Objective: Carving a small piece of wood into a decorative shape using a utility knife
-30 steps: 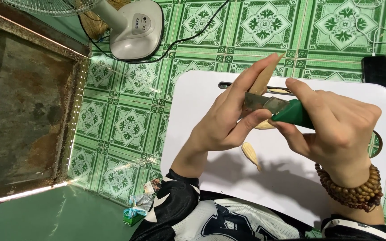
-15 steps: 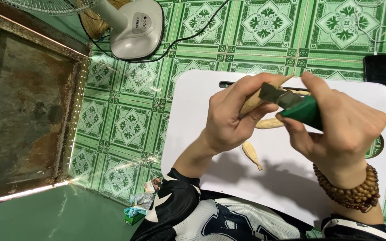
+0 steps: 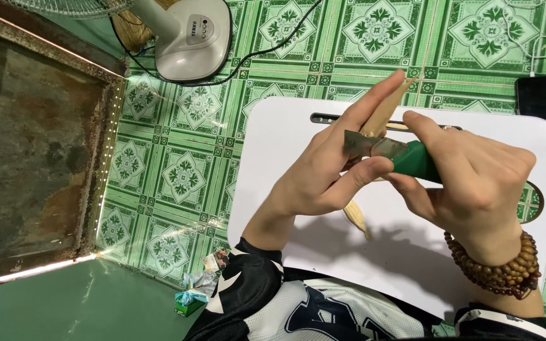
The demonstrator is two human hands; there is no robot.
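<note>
My left hand (image 3: pixel 330 167) holds a pale wooden stick (image 3: pixel 385 108) upright over a white lap table (image 3: pixel 285 145), fingers stretched along it. My right hand (image 3: pixel 469 183), with a brown bead bracelet at the wrist, grips a green-handled knife (image 3: pixel 415 159). Its short blade (image 3: pixel 368 145) lies against the stick, and my left thumb rests just under the blade. A pale wood shaving (image 3: pixel 356 219) lies on the table below my hands.
A white fan base (image 3: pixel 192 44) with a black cable stands on the green patterned tile floor at the top left. A rusty metal panel (image 3: pixel 26 151) fills the left. A black phone (image 3: pixel 534 96) lies beyond the table's right corner. Small wrappers (image 3: pixel 192 297) lie near my knee.
Both hands have shifted slightly, and the knife blade has slid along the stick. A second pale shaving seen under my hands half a second ago is now hidden.
</note>
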